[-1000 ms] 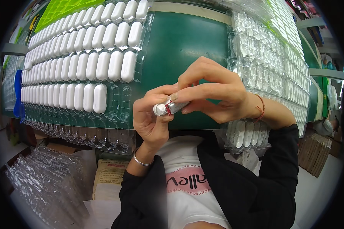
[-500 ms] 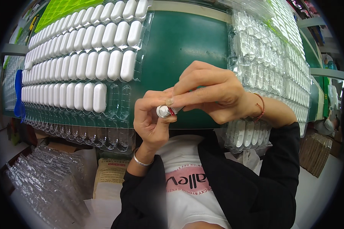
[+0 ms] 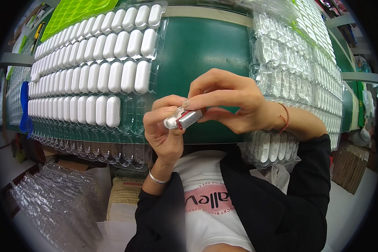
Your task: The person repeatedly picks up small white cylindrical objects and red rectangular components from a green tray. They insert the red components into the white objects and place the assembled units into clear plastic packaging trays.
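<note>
Close in front of my chest, my left hand [image 3: 160, 134] is closed round a small white rounded piece [image 3: 170, 123]. A silver block with dark red edges [image 3: 190, 119] sticks out of or lies against that piece; whether the two are joined I cannot tell. My right hand [image 3: 239, 103] pinches the block's far end between thumb and fingers. To the left, rows of white capsule-shaped pieces [image 3: 113, 111] fill a clear plastic tray [image 3: 132, 122], whose nearest row has vacant slots at its right end.
Stacked clear trays [image 3: 277, 84] stand on the right of the green table [image 3: 201, 46]. A smaller tray with white pieces [image 3: 273, 147] juts out below my right wrist. At the far left lies a bright green tray [image 3: 77, 17]. More clear trays [image 3: 54, 206] are piled beneath, beside a paper sack [image 3: 124, 195].
The silver block, mostly hidden before, now shows plainly as the held piece is turned. My right fingers have shifted along it. The whole view has moved slightly.
</note>
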Demonstrator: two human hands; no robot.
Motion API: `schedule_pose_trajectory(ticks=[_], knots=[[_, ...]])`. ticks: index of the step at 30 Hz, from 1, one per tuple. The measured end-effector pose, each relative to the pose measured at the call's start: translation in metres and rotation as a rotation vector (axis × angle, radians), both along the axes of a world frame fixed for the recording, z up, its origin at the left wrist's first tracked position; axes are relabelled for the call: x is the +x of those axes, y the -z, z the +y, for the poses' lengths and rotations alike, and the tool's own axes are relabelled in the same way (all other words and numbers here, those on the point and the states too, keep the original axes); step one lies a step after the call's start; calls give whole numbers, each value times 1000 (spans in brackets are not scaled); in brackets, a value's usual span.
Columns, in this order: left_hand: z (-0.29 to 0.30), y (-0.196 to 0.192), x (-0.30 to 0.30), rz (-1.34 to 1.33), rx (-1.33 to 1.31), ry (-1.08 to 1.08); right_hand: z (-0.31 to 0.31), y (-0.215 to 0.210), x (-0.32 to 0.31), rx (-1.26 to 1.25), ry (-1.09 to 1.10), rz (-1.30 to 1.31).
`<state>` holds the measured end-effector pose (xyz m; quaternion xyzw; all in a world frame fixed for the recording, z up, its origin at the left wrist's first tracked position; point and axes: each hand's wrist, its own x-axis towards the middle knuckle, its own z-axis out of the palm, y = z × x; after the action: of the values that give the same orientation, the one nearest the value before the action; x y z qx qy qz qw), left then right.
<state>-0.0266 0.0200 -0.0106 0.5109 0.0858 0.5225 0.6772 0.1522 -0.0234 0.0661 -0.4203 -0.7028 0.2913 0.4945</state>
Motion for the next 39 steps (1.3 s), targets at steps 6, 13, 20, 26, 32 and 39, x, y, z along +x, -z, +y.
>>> schedule_pose_trajectory(ticks=[6, 13, 20, 26, 32, 39], knots=[[0, 0, -2, 31, -10, -17, 1, 2, -1, -28, 2, -10], [1, 0, 8, 95, -50, -116, 1, -2, 9, -328, -34, 36], [1, -22, 13, 376, -200, 89, 73, -40, 75, -644, 163, 401], [0, -23, 9, 390, -164, 115, 241, -59, 155, -278, 261, 692], [-1, -23, 9, 391, -157, 121, 297, -66, 249, -294, 579, 194], [2, -18, 13, 442, -80, 148, 269, -36, 248, -81, 887, -867]])
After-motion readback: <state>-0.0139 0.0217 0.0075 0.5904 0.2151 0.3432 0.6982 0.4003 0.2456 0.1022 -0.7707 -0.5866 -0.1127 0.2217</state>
